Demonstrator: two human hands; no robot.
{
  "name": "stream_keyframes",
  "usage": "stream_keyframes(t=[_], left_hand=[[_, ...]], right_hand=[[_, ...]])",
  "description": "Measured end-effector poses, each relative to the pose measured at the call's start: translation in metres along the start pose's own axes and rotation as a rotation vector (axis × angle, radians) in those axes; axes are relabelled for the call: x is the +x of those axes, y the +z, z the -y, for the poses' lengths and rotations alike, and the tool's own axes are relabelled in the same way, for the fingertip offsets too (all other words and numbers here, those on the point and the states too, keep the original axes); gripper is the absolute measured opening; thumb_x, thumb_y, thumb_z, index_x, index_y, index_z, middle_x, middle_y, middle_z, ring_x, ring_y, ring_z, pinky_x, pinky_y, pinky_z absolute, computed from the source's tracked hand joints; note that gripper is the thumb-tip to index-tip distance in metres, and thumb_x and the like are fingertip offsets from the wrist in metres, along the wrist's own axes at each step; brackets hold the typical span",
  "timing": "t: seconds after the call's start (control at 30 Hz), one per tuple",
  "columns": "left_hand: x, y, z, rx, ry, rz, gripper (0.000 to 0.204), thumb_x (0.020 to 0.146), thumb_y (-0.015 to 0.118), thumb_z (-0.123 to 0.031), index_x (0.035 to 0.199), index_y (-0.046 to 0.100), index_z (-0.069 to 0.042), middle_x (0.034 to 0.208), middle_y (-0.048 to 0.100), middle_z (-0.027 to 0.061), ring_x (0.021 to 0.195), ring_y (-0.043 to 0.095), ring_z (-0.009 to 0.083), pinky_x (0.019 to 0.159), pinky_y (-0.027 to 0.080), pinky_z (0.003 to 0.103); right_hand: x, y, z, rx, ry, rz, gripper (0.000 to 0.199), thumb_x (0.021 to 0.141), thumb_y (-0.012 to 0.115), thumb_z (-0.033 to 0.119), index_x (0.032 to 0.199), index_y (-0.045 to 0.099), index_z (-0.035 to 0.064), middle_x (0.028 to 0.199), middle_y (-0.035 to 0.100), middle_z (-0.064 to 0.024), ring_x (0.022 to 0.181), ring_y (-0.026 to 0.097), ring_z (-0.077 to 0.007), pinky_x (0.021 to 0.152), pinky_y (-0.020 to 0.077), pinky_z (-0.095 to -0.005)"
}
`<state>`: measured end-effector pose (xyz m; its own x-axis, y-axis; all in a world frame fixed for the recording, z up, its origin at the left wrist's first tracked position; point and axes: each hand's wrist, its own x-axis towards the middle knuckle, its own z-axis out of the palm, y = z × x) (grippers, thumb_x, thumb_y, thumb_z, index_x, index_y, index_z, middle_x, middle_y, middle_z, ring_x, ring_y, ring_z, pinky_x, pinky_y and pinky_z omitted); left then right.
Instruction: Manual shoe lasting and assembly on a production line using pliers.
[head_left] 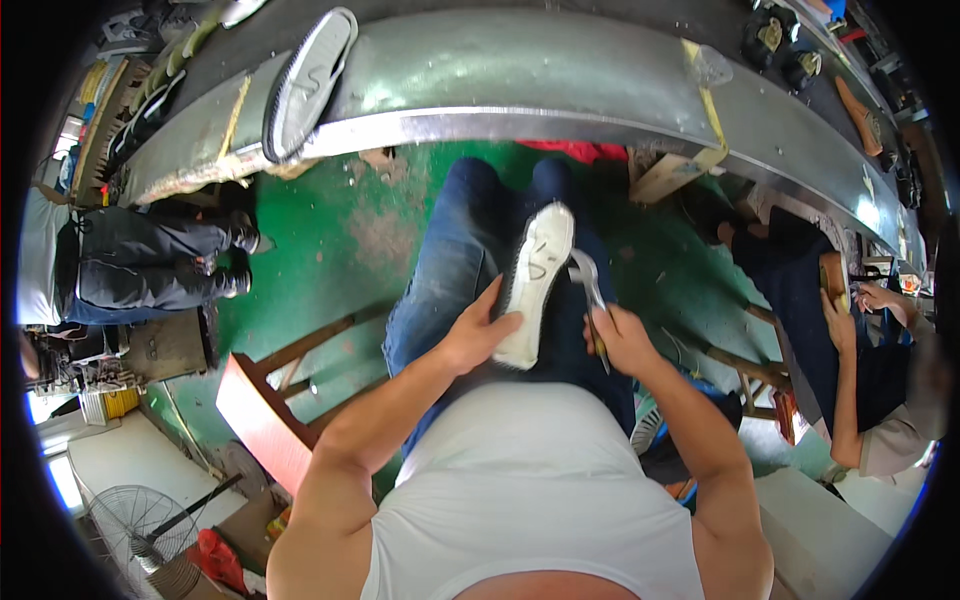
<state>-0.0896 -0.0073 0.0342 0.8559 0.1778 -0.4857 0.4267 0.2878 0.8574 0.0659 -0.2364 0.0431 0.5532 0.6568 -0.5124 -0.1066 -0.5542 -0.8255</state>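
My left hand (484,330) is closed round the heel end of a shoe piece (538,275) above my lap. Its long white sole face is turned up, with dark pen marks on it and a dark, stitched-looking edge along one side. In my right hand (618,342) is a pair of metal pincers (585,272), gripped by the handles. The curved head of the pincers is close to the shoe piece's right edge; I cannot tell whether they touch. My jeans-covered thighs (445,260) lie below both hands.
Ahead runs a metal-covered workbench (520,70) with a similar white-soled shoe piece (312,85) at its edge. A wooden stool (265,415) stands left, a fan (140,530) lower left. At right, a co-worker's hand (840,322) holds a brown shoe; another person's legs (160,265) are at left.
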Motion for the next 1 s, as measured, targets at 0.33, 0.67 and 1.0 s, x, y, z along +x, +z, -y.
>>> stream_keyframes(t=[0.33, 0.67, 1.0], left_hand=[[0.006, 0.004, -0.147, -0.758, 0.229, 0.278, 0.070, 0.101, 0.046, -0.054, 0.152, 0.033, -0.008, 0.146, 0.049, 0.0147, 0.127, 0.056, 0.0299, 0.105, 0.047, 0.047], [0.058, 0.018, -0.175, -0.874, 0.265, 0.260, 0.076, 0.097, 0.036, -0.070, 0.140, 0.050, -0.010, 0.130, 0.060, 0.0164, 0.117, 0.060, 0.0400, 0.092, 0.053, 0.055], [0.057, 0.029, -0.174, -0.915, 0.277, 0.177, 0.065, 0.103, 0.033, -0.060, 0.139, 0.048, -0.008, 0.126, 0.062, 0.0144, 0.108, 0.066, 0.0310, 0.095, 0.056, 0.046]], right_hand=[[-0.049, -0.004, 0.038, -0.950, -0.179, 0.072, 0.046, 0.092, 0.063, 0.048, 0.094, 0.069, 0.0017, 0.098, 0.068, -0.0167, 0.092, 0.067, -0.0334, 0.076, 0.0554, -0.0438], [-0.011, -0.024, 0.139, -0.580, -0.925, -0.427, 0.048, 0.077, 0.081, 0.021, 0.118, 0.064, 0.0020, 0.121, 0.059, -0.0163, 0.104, 0.061, -0.0360, 0.085, 0.0533, -0.0406], [0.039, -0.014, 0.180, -0.630, -1.525, -0.719, 0.050, 0.061, 0.085, 0.015, 0.109, 0.073, 0.0070, 0.099, 0.059, -0.0034, 0.093, 0.058, -0.0247, 0.074, 0.0494, -0.0363]])
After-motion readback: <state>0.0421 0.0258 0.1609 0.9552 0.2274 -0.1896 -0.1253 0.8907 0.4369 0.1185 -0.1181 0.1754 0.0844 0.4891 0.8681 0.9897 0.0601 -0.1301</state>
